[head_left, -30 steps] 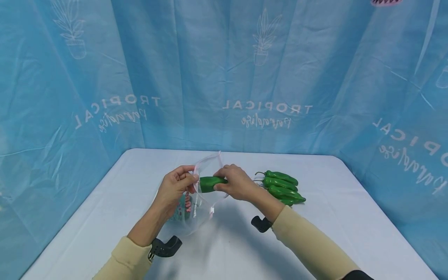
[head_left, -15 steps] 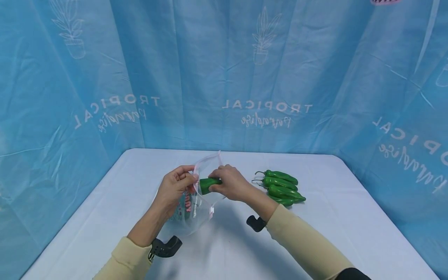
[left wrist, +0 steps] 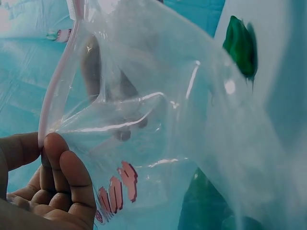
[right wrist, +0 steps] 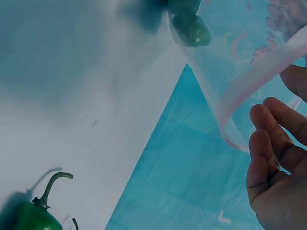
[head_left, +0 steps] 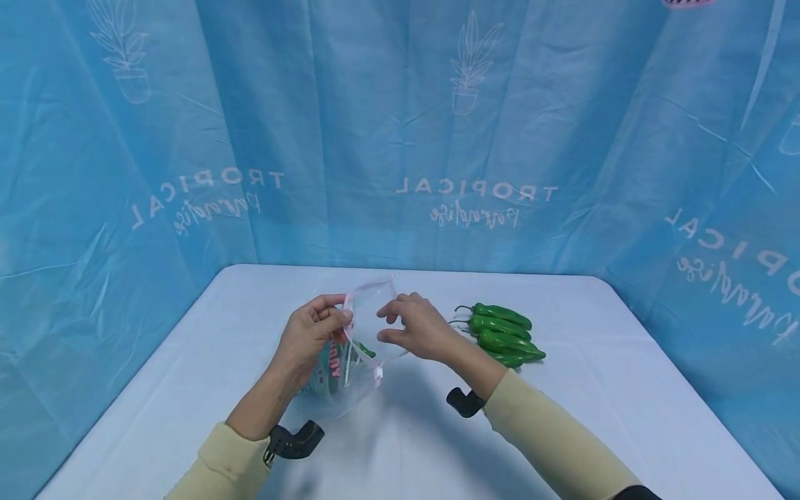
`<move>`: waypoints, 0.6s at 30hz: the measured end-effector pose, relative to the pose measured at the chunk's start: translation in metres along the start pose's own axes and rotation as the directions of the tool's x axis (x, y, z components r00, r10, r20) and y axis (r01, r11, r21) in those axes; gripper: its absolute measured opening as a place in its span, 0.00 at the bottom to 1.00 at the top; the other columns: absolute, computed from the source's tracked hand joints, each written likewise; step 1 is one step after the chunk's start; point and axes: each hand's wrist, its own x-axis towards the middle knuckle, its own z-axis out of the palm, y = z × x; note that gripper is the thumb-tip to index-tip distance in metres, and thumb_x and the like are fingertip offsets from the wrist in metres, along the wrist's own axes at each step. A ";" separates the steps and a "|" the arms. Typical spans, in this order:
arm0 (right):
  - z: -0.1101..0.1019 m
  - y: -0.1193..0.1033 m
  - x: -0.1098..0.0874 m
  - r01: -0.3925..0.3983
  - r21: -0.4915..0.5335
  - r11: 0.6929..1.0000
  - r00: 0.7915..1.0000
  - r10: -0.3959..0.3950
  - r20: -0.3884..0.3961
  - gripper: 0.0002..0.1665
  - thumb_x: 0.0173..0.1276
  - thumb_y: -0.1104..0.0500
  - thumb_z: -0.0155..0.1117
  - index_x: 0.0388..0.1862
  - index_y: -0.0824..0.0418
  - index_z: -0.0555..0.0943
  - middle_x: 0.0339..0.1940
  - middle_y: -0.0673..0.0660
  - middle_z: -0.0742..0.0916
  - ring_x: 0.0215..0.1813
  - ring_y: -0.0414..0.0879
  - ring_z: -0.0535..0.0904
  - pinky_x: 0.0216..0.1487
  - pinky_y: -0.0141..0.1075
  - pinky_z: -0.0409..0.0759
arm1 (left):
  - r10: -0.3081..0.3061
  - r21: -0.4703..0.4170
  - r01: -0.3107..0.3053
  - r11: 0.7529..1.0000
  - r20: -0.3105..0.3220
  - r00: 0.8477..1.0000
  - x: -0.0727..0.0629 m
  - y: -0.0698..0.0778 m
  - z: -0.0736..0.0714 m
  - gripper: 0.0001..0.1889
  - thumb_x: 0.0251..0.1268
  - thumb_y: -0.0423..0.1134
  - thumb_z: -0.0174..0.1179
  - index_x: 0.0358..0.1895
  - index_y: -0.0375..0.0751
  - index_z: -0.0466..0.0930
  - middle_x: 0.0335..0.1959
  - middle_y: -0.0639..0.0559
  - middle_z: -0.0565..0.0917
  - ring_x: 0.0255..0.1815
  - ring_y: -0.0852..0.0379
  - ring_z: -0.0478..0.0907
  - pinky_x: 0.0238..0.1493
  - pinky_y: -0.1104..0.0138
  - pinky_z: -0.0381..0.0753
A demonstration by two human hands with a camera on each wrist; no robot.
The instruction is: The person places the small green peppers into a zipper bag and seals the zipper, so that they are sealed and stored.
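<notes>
My left hand [head_left: 312, 333] pinches the pink zip rim of a clear zip-lock bag [left wrist: 144, 139] between thumb and fingers. The bag stands with its mouth spread toward the right and bears pink and teal print. Green chili peppers [right wrist: 192, 29] lie inside, seen through the plastic in the right wrist view; one shows just within the mouth in the head view. My right hand [head_left: 415, 326] holds nothing, its fingers loosely bent at the bag's mouth. Right of it, several glossy green chili peppers [head_left: 500, 325] lie side by side on the table, stems to the left.
The white-covered table [head_left: 600, 389] has rounded far corners. Blue printed curtains [head_left: 350, 125] hang behind it and on both sides. A white slider [head_left: 378, 373] sits on the bag's zip. Black wrist cameras [head_left: 296, 441] are strapped to both wrists.
The pepper in my right hand went into the bag and was let go; it has dropped lower inside. My right fingers have loosened at the mouth. The left hand has barely moved.
</notes>
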 end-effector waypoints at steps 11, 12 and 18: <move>-0.009 0.010 -0.016 -0.024 0.069 0.997 0.998 0.028 -0.056 0.21 0.61 0.48 0.67 0.52 0.53 0.80 0.43 0.52 0.83 0.45 0.45 0.75 0.41 0.35 0.76 | -0.001 0.004 0.001 1.000 0.007 1.000 -0.001 0.001 -0.001 0.18 0.64 0.41 0.59 0.56 0.41 0.74 0.27 0.59 0.80 0.27 0.60 0.75 0.44 0.67 0.76; -0.010 0.011 -0.018 -0.022 0.076 0.997 0.998 0.027 -0.063 0.21 0.61 0.48 0.66 0.52 0.53 0.80 0.44 0.52 0.83 0.46 0.46 0.75 0.42 0.35 0.76 | 0.001 0.003 -0.001 1.000 0.007 1.000 -0.001 0.001 -0.001 0.18 0.64 0.41 0.59 0.56 0.41 0.74 0.27 0.59 0.80 0.27 0.60 0.75 0.43 0.67 0.76; -0.013 0.022 -0.030 -0.023 0.124 0.992 0.993 0.037 -0.112 0.20 0.61 0.50 0.67 0.52 0.54 0.81 0.44 0.53 0.83 0.45 0.48 0.76 0.41 0.36 0.76 | 0.002 0.008 -0.002 1.000 0.004 1.000 -0.001 0.002 -0.002 0.17 0.65 0.41 0.59 0.55 0.41 0.74 0.27 0.60 0.80 0.27 0.60 0.75 0.43 0.66 0.75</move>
